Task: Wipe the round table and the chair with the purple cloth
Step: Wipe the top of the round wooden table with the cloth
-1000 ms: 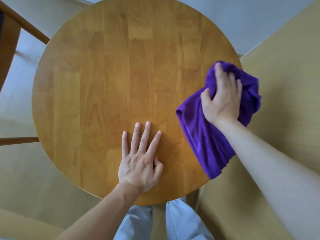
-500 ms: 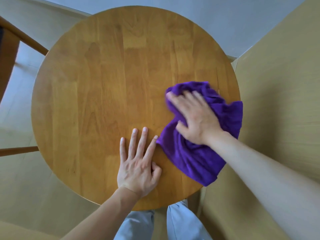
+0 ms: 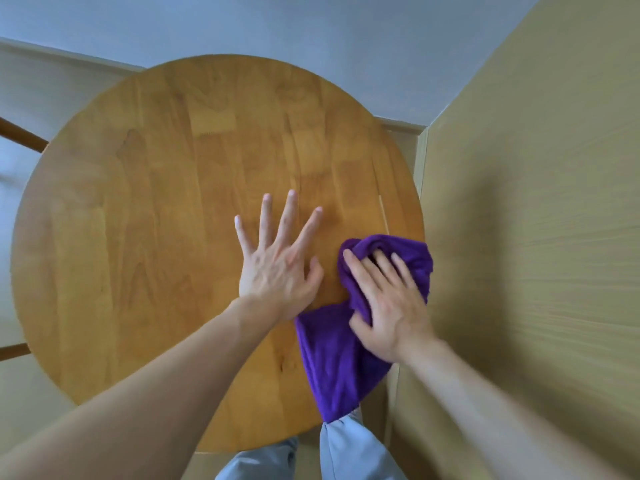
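Head view: the round table point(image 3: 145, 237) fills most of the frame. Its right rim runs just beside a tan wall point(image 3: 536, 237), with only a narrow gap between them. Floor shows past the left rim, where two brown chair rails point(image 3: 20, 136) poke in. A pale wall stands behind the far rim.

The top is glued strips of warm yellow-brown wood, smooth, with visible grain. The cloth point(image 3: 332, 358) is deep purple, soft and bunched, lying at the near-right rim, its tail hanging over the edge above pale blue trousers point(image 3: 346, 448).

The left hand point(image 3: 277, 268) lies flat on the wood, fingers straight and spread, just beside the cloth. The right hand point(image 3: 388, 306) presses on the cloth, palm down, fingers nearly straight, their tips sunk in its folds.
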Tool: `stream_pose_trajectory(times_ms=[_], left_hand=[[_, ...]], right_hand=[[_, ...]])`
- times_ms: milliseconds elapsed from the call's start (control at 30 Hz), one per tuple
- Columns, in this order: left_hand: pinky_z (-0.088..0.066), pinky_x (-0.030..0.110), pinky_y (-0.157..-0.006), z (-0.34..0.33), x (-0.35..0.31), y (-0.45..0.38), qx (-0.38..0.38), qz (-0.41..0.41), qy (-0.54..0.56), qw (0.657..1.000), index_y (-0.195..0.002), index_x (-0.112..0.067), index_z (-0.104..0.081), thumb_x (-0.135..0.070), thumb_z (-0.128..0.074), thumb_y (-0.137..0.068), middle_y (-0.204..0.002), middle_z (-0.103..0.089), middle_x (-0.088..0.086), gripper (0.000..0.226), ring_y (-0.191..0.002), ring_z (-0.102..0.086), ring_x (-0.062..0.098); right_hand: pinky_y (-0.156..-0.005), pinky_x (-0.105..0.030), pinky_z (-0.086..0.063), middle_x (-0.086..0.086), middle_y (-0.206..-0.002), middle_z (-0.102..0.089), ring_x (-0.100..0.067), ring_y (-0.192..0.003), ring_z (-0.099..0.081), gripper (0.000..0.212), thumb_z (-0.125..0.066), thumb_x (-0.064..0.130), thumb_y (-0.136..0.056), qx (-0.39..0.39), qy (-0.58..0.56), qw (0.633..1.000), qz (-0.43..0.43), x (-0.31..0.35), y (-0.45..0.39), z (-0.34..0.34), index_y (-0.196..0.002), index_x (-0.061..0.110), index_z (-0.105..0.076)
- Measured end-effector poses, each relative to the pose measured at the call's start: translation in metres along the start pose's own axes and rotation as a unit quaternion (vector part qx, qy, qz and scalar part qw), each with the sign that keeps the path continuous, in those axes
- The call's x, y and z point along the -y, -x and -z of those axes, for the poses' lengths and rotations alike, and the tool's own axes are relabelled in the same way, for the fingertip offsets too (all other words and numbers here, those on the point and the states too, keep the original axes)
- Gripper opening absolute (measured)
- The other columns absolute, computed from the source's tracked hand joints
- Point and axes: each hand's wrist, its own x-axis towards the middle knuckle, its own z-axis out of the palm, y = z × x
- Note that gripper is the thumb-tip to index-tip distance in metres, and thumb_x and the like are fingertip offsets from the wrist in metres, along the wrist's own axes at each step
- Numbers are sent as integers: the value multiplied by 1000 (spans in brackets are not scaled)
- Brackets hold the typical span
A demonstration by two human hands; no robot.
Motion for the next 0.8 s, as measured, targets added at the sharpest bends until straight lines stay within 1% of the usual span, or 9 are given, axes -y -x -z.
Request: stream_pose_trajectory(times_ms=[33,100,233,333,400,500,600,667,800], left_hand=[[1,73,-116,-4,0,-3,7,1,-7,1000,-160,-40,-5,-50,-35,-92,-171,8,0,75,-155,15,35],[2,73,-116,-13,0,-3,8,3,-31,999,-161,-39,-2,-54,-30,-94,-171,9,1,75,-154,16,36],[2,71,-118,-16,2,-2,-11,10,-31,999,-161,-37,-11,-55,-35,-93,-171,2,1,75,-156,11,35],[2,70,-118,-16,2,-2,-24,9,-20,999,-161,-37,-14,-56,-37,-92,-171,1,0,75,-156,10,33],[3,70,-119,-16,2,-1,-29,13,-15,999,-161,-36,-15,-55,-39,-91,-171,0,-1,76,-156,10,32],[2,69,-119,-14,3,-1,-26,15,-4,1000,-161,-34,-17,-54,-42,-89,-171,-3,-1,79,-156,9,30],[0,68,-120,-12,1,-2,-35,24,4,999,-157,-27,-30,-49,-44,-87,-170,-12,0,75,-157,4,30],[-1,68,-120,-12,0,-2,-38,22,3,999,-155,-25,-34,-48,-44,-87,-169,-17,2,72,-157,3,30],[-2,69,-119,-13,2,-2,-49,18,-5,999,-154,-23,-36,-45,-45,-88,-167,-22,5,70,-157,1,31]], right_hand=[[-128,-44,-10,-3,-157,-45,-30,-149,-32,97,-51,42,-77,7,14,1000,18,-16,-11,7,-164,23,-13],[-127,-44,-11,-4,-159,-42,-32,-149,-32,96,-48,43,-79,-8,21,1000,2,-40,-42,21,-164,22,-10],[-127,-48,-10,-9,-162,-36,-33,-152,-26,86,-39,42,-85,-75,4,991,-111,-37,-105,27,-164,19,-12],[-127,-50,-11,-7,-160,-39,-32,-151,-27,84,-36,41,-86,-105,7,980,-169,-12,-117,21,-163,17,-13],[-127,-50,-11,-6,-160,-39,-31,-151,-28,86,-36,43,-85,-93,5,987,-134,7,-104,14,-163,19,-12],[-127,-49,-10,-3,-162,-38,-29,-152,-27,87,-42,42,-85,-17,-17,999,23,15,-73,8,-164,18,-13],[-127,-47,-9,0,-162,-37,-26,-152,-27,90,-45,41,-81,52,23,986,155,-24,-70,25,-164,19,-17],[-127,-47,-8,-1,-161,-39,-29,-150,-30,94,-45,41,-77,52,49,987,141,-56,-87,40,-164,19,-16],[-127,-50,-6,-3,-161,-37,-30,-153,-23,92,-39,40,-80,-3,16,1000,2,-67,-143,54,-164,18,-9]])
